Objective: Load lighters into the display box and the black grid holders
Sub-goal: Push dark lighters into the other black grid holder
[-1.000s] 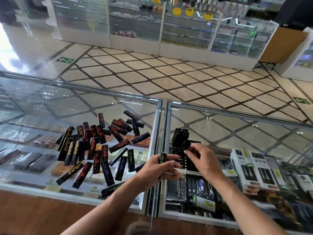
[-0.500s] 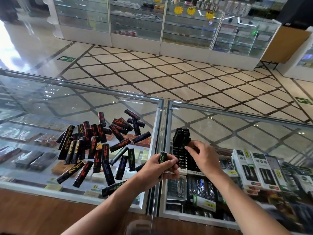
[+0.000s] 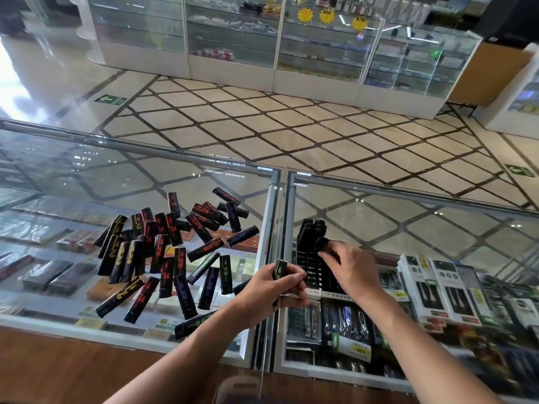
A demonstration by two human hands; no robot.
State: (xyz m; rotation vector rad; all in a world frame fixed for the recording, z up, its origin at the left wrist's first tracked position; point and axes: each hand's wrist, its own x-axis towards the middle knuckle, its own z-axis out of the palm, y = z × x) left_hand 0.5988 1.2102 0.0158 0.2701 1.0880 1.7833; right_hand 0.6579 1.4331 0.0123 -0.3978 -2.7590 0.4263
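Observation:
A black grid holder [image 3: 313,269] stands on the glass counter, with several black lighters [image 3: 310,231] upright in its far rows. My right hand [image 3: 348,269] pinches one lighter [image 3: 320,243] at the holder's top edge. My left hand [image 3: 272,290] grips a black lighter with green print [image 3: 280,268] upright, just left of the holder. A pile of loose black lighters [image 3: 172,252] with red, gold, purple and green print lies on the glass to the left.
The glass counter top [image 3: 408,225] has a metal seam [image 3: 277,228] between its two panes, right by my left hand. Boxed goods [image 3: 437,290] show under the glass at the right. A wooden ledge [image 3: 58,368] runs along the near edge.
My right hand has moved the lighter it pinches down towards the holder's slots. My left hand keeps its green-printed lighter in about the same place.

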